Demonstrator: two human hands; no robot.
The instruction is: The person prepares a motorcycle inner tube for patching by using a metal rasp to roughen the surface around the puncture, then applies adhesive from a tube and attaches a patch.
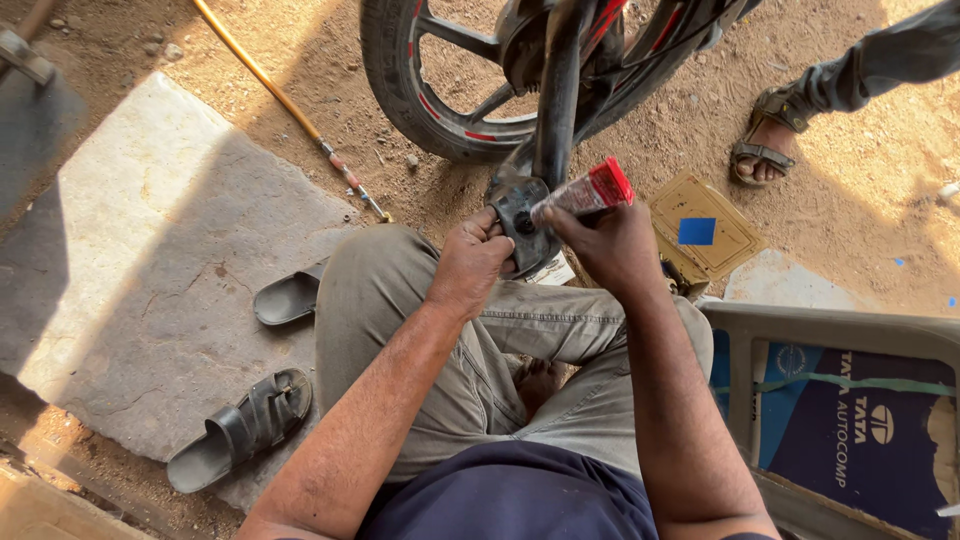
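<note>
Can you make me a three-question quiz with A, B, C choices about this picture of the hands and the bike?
1. Where is the tube?
A. In the right hand
B. On the slab
C. Inside a sandal

2. What colour is the tube's cap end?
A. Green
B. Red
C. White

3. What is the left hand doing?
A. Hanging free
B. Holding a sandal
C. Gripping the black part

Answers:
1. A: the right hand is closed round the tube, whose tip points at the black part.
2. B: the tube's wide end shows bright red.
3. C: the left hand has its fingers curled on the black part at the foot of the bike's fork, beside the wheel; both sandals lie on the slab.
</note>
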